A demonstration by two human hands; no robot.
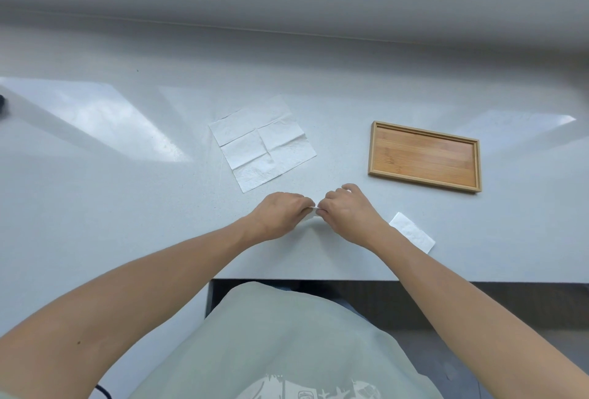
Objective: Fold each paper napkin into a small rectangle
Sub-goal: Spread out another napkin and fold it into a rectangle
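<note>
1. Napkin in work (314, 211): a small white fold of paper sits near the middle of the worktop (127, 207), close to the near edge, and only a sliver of it shows between my two hands.
2. My left hand (280, 213) comes in from 7 o'clock, knuckles up, its fingers (302, 199) curled down and pinching the left end of that fold.
3. My right hand (345, 210) comes in from 5 o'clock, its fingers (330, 202) bent and gripping the right end; the two hands nearly touch over the paper.
4. How many layers the fold has I cannot tell, since my hands cover most of it.
5. An open napkin (263, 142) lies flat at 11 o'clock from my hands, well apart from them, turned at an angle, with crease lines dividing it into quarters.
6. A folded napkin (412, 231), a small white rectangle, lies at 4 o'clock from my hands, just beside my right forearm and partly tucked behind it.
7. A wooden tray (424, 183) with a low rim sits at 2 o'clock, holding nothing, apart from all three napkins.
8. My pale green shirt (287, 341) fills the bottom at 6 o'clock.
</note>
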